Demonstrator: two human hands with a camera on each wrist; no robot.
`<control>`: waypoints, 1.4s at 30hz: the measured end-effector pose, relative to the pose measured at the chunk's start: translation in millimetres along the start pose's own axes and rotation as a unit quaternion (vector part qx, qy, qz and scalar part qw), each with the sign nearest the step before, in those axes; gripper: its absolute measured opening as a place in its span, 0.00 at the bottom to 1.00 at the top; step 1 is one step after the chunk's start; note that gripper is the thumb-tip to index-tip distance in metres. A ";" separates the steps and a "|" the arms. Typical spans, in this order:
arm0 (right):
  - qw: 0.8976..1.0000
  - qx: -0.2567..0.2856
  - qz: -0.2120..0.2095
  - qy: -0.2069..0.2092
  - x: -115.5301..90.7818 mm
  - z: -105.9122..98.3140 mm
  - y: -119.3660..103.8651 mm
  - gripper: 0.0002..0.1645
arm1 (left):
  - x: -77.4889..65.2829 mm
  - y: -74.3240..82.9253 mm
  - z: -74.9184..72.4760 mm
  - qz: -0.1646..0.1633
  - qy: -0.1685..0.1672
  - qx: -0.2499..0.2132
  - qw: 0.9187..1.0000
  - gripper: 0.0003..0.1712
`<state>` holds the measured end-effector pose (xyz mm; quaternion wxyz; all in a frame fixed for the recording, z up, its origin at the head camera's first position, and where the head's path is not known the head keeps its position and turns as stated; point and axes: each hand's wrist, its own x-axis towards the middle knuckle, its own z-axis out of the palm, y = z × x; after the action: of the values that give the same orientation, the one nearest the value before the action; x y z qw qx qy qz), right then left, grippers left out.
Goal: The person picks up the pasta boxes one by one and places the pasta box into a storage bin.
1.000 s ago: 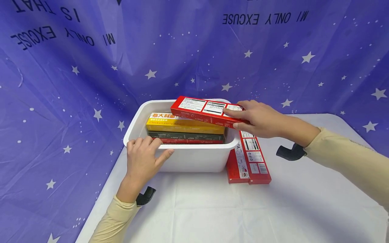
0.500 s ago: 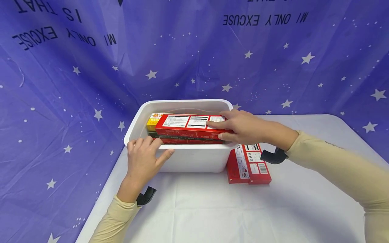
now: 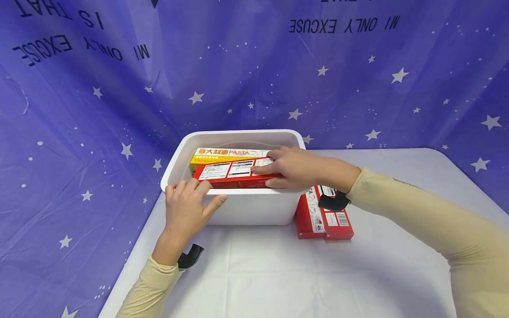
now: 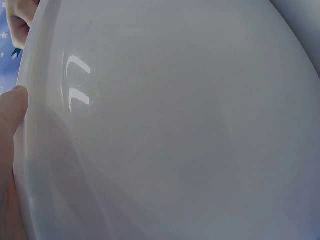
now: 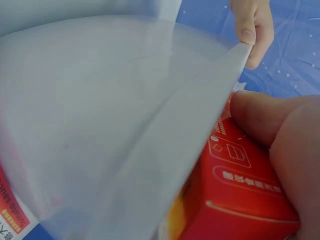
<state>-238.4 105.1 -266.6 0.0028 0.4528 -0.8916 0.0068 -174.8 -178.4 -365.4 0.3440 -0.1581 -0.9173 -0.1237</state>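
Note:
In the head view, my left hand [image 3: 184,212] grips the front left rim of a white plastic bin [image 3: 254,207]. Its fingers hook over the edge, and the thumb lies on the outside wall. My right hand [image 3: 300,168] holds a red pasta box [image 3: 222,172] by its right end, inside the bin at the front wall. The box slants, its left end nearer the front rim. Behind it stands a yellow pasta box [image 3: 203,160] marked chicken curry sauce. In the right wrist view, the red box's end [image 5: 245,172] shows beside the bin's rim, with thumb and finger against it.
Two more red pasta boxes [image 3: 310,223] lie side by side on the white tablecloth [image 3: 278,274], right of the bin. A purple star-printed cloth [image 3: 254,66] hangs behind and at the left. Black wrist mounts [image 3: 191,257] stick out below both wrists.
My right hand has brought the red box left, down and forward, from above the bin's right side into its front. The red and dark boxes there are now covered. My left hand stays put.

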 end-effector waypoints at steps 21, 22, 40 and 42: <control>0.993 -0.036 0.008 -0.112 49.3 -5.6 -18.9 0.29 | 0.2 -0.3 0.5 0.014 0.020 0.013 1.000 0.50; 0.993 -0.034 0.008 -0.114 50.1 -5.1 -19.1 0.29 | 0.2 -0.2 0.5 0.013 0.020 0.012 1.000 0.50; 0.990 -0.019 0.023 -0.141 60.7 1.1 -21.7 0.29 | -0.6 0.2 0.8 0.011 0.026 0.009 1.000 0.51; 0.989 -0.016 0.026 -0.143 61.1 0.7 -22.3 0.29 | -0.7 0.2 0.8 0.010 0.025 0.009 1.000 0.51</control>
<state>-256.5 42.6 -266.4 -0.1180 0.4254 -0.8944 -0.0723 -174.7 -178.1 -366.4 0.3697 -0.1612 -0.9077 -0.1158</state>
